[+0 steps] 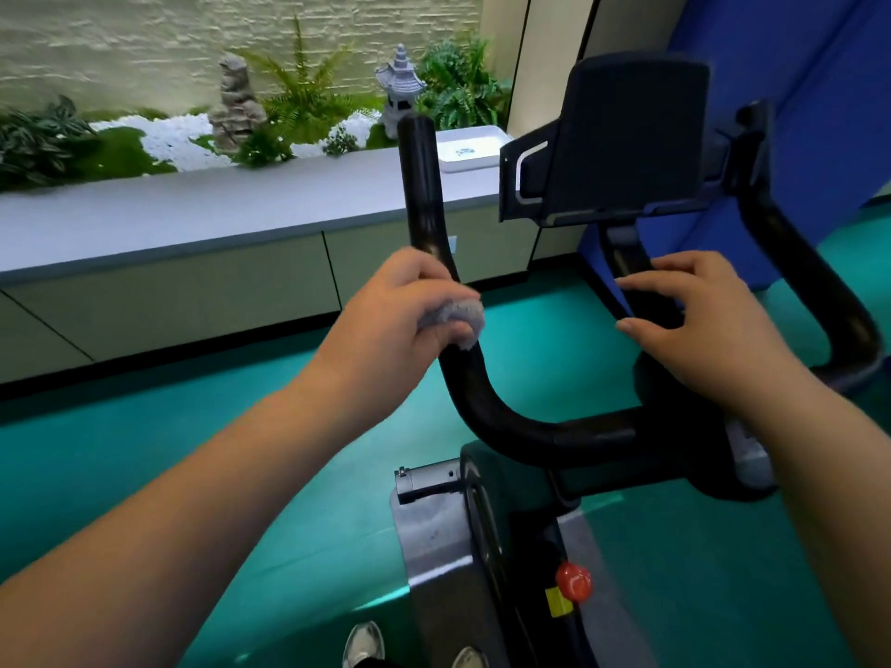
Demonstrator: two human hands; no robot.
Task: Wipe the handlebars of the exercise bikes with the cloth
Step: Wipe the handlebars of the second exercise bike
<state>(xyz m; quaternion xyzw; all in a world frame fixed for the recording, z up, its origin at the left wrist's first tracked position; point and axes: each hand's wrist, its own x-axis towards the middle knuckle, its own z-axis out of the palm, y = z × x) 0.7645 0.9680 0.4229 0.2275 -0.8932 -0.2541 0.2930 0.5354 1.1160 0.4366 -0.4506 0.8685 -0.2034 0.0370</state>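
Handlebars of black, curved, padded tubing rise from the exercise bike's stem; the small grey crumpled cloth sits midway up the left-side bar, bunched in the left hand, whose fingers curl around cloth and bar together. The right hand rests with fingers loosely spread on the black centre bar under the dark console screen, steadying the bike. To wipe well, I judge the grip should wrap fully and slide up to the bar's tip.
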